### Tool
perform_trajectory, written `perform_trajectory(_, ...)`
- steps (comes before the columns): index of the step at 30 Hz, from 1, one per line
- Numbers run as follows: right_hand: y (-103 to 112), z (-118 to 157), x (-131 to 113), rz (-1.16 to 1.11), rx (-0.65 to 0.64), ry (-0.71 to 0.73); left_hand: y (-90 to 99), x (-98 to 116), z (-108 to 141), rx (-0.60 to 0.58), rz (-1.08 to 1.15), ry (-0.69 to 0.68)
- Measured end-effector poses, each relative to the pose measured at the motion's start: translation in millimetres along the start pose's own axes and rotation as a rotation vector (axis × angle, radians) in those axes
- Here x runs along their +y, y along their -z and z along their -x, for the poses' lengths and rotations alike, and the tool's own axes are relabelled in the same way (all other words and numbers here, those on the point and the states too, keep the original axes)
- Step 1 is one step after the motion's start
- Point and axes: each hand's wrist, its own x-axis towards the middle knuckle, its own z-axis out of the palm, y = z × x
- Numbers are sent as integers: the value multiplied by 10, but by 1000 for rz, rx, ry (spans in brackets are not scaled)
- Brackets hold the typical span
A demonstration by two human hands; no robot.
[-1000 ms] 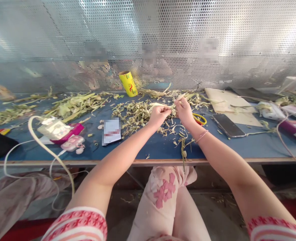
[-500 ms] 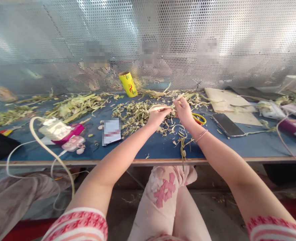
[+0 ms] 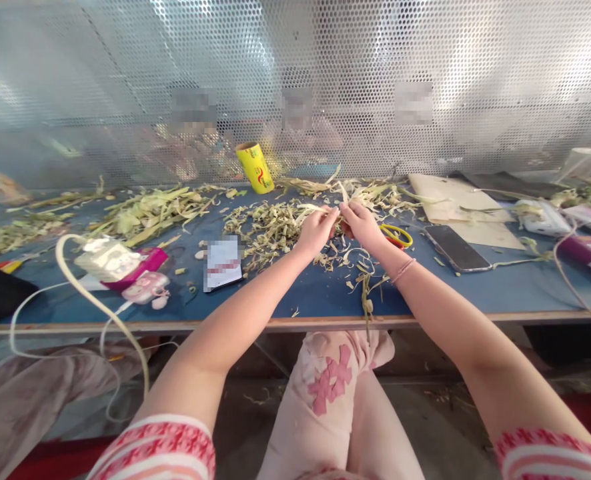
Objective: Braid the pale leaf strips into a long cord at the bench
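Hands (image 3: 337, 223) meet fingertip to fingertip above plant scraps (image 3: 270, 230), wrists apart.

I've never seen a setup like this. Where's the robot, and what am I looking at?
There is no robot here: these are a person's bare hands, seen by one camera on their head, looking forward and down. The left hand and right hand meet, pinching pale plant strips. On the blue table lie heaps of plant pieces, a phone and a beige sheet; a yellow tube stands tilted behind.
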Motion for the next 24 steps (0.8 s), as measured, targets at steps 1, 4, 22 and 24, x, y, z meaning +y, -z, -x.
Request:
perform_trajectory(1,-5,2,-5,-28,-25,-1,-5,-5,-1,14,-29,3)
perform_trajectory(4,-10,9,-12,-128,-64,17,-10,-8,-4,60,-67,8)
perform_trajectory(22,57,11,-79,-306,47,46,51,-19,-10,-90,50,-121)
perform_trajectory(24,58,13,-78,-295,37,47,59,-16,-9,-101,36,-129)
